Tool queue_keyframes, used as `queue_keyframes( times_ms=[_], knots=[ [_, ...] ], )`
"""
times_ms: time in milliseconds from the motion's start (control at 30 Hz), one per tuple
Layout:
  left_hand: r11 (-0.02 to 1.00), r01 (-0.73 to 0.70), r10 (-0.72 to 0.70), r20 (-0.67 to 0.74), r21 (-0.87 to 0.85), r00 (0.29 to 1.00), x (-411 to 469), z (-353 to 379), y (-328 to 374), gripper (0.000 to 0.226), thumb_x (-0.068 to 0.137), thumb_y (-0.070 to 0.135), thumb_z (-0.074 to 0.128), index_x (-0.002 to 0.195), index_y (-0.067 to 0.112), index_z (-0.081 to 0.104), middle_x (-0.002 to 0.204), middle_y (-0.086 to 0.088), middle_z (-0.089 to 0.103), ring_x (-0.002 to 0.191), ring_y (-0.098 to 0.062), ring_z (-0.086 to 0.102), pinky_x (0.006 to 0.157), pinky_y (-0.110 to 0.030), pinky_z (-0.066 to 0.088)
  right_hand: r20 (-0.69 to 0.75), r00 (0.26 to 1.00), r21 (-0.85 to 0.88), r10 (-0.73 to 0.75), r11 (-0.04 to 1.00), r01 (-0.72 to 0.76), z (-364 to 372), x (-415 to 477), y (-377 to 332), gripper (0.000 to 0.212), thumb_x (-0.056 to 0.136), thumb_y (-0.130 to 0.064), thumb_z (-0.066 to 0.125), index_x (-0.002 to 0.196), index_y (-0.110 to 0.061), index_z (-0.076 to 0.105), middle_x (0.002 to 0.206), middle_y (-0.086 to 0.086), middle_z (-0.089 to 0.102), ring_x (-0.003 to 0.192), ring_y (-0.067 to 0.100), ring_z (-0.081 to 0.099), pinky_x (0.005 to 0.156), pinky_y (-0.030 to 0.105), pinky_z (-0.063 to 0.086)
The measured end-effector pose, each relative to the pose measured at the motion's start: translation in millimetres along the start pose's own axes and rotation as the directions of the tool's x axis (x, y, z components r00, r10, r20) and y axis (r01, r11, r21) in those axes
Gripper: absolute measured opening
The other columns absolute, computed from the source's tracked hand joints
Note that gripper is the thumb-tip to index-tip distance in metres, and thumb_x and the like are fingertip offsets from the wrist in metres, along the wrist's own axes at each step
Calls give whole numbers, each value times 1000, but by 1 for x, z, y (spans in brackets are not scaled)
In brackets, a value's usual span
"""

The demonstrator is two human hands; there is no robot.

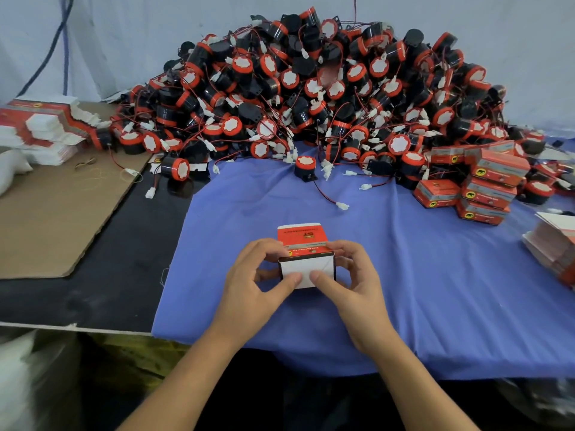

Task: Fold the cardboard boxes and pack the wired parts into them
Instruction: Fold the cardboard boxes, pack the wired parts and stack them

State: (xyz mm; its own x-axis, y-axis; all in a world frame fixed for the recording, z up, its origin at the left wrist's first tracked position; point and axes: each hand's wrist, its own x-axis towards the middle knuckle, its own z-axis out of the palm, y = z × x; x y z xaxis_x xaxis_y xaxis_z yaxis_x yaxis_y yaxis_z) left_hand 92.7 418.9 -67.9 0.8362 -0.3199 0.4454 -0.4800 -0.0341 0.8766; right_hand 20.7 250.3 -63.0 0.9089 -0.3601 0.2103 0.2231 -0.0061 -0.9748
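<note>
Worktop (404, 290): covered near me with a blue cloth, which should give the card some grip.

Heap of wired parts (311, 88): banked along the far side, well apart from my hands. They are black drums with red caps, thin red and black leads and white plugs. I judge the bodies rigid and the leads heavily tangled and easily strained, so each should be lifted by the drum, never by the wire.

Flat box blanks (46, 132): stacked far left.

Closed boxes (485, 181): piled at right.

Cardboard box (306, 262): at the near centre, held between both hands, its white end panel towards me and a red flap standing up at the far end. I judge it light, thin printed card, quick to dent mid-panel and stiffest along its creases. Hold at the side walls near the corners.

Left hand (255, 281) and right hand (351, 281): the fingers (345, 258) are curled narrow round the box's sides, and both thumbs press on the white panel's lower edge.

Whether a part is already inside cannot be told.
</note>
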Motion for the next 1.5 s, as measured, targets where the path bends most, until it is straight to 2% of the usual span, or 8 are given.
queue_keyframes(
  times_ms=[167, 633, 900, 1033, 1167, 1267, 1367, 1500],
  knots=[
    [994, -75, 75, -9, 75, 997, -1, 1, -1, 34, 78, 0, 86, 96, 19, 64, 114, 5, 57, 116, -19, 61, 78, -23, 60, -14, 999, -71, -38, 997, 37, 5, -1, 4, 47, 86, 11, 69, 105, -30, 57, 117, 9, 60, 114, 16, 59, 80, 28, 57],
    [946, -162, 158, 35, 281, 987, -6, 6, 1, 31, 78, 0, 85, 92, 17, 63, 106, 6, 52, 101, -5, 62, 81, -12, 53, -101, 991, -307, -91, 950, 56, 12, -5, 0, 51, 82, 0, 66, 99, -45, 49, 110, -4, 54, 108, 18, 57, 81, 50, 55],
    [997, 46, -52, 95, 61, 994, -1, -6, 19, 65, 72, 45, 88, 131, 45, 59, 133, 18, 60, 119, -13, 62, 94, -23, 54, -116, 992, -44, 56, 997, -61, 8, -7, -35, 44, 90, -1, 71, 118, -34, 67, 110, -8, 69, 107, 6, 64, 80, 14, 52],
    [976, -32, 11, 95, 216, 995, -1, -10, 36, 75, 68, 49, 85, 134, 59, 50, 130, 31, 56, 112, -8, 60, 90, -16, 50, -123, 990, -6, 67, 998, -68, 10, -15, -60, 50, 86, -11, 80, 123, -43, 67, 117, -9, 64, 106, 0, 62, 81, 14, 52],
    [994, 7, -11, 34, 109, 999, -7, -10, 57, 68, 71, 53, 84, 132, 53, 54, 125, 16, 65, 109, -11, 66, 87, -24, 57, -90, 967, 204, 237, 955, -215, 13, -28, -72, 88, 59, -43, 87, 138, -51, 49, 132, 1, 63, 119, 11, 65, 101, 32, 50],
    [997, 31, -37, 83, 70, 996, -14, -1, 73, 67, 73, 56, 83, 133, 49, 54, 125, 17, 66, 111, -10, 66, 87, -24, 57, -8, 979, 401, 203, 898, -183, 20, -36, -75, 91, 65, -23, 87, 145, -38, 44, 119, 7, 74, 111, 24, 72, 94, 39, 56],
    [997, 57, -63, 157, 46, 985, -21, 9, 83, 58, 76, 48, 82, 127, 45, 55, 121, 21, 68, 106, -7, 68, 83, -16, 55, -134, 986, 364, 101, 930, -46, 29, -40, -77, 92, 71, -4, 79, 144, -46, 44, 110, 5, 77, 100, 26, 75, 72, 28, 60],
    [996, 92, -94, 123, 18, 988, -22, 12, 83, 53, 72, 36, 84, 119, 40, 59, 119, 18, 68, 108, -6, 67, 84, -20, 57, -44, 997, 277, -63, 958, 72, 29, -44, -80, 113, 75, 7, 76, 151, -58, 23, 114, 12, 75, 97, 31, 76, 74, 32, 61]
  ],
)
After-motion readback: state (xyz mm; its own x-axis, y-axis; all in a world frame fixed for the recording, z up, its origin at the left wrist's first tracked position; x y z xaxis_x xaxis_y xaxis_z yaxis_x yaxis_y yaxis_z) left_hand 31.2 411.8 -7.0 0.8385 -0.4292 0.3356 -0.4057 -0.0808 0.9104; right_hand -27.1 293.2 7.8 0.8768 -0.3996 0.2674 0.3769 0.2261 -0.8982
